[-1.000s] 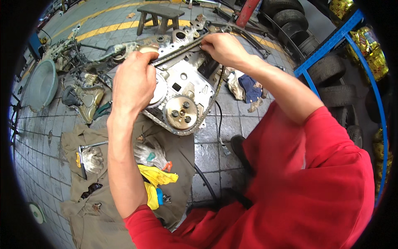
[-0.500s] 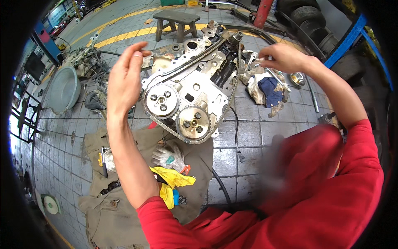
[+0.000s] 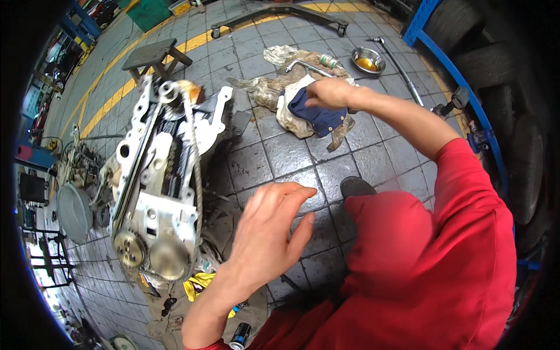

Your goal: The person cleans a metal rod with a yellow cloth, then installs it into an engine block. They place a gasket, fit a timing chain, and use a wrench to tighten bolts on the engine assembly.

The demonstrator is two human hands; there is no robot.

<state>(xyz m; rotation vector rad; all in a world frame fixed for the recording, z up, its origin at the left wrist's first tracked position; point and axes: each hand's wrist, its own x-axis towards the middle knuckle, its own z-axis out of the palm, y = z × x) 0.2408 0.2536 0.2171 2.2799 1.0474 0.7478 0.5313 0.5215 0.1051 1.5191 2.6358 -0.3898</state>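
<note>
The blue cloth (image 3: pixel 318 119) lies under the right hand (image 3: pixel 329 93) — I cannot tell if it is gripped. The left hand (image 3: pixel 269 224) is empty and spread wide, the engine (image 3: pixel 160 204) to its left — beyond the right hand sits a metal bowl (image 3: pixel 380 62).

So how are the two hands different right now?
The left hand is open and holds nothing; the right hand has its fingers bent down at the blue cloth, though its grip isn't clear. The left hand looks bigger in the picture; the right hand looks smaller. Both are bare.
</note>
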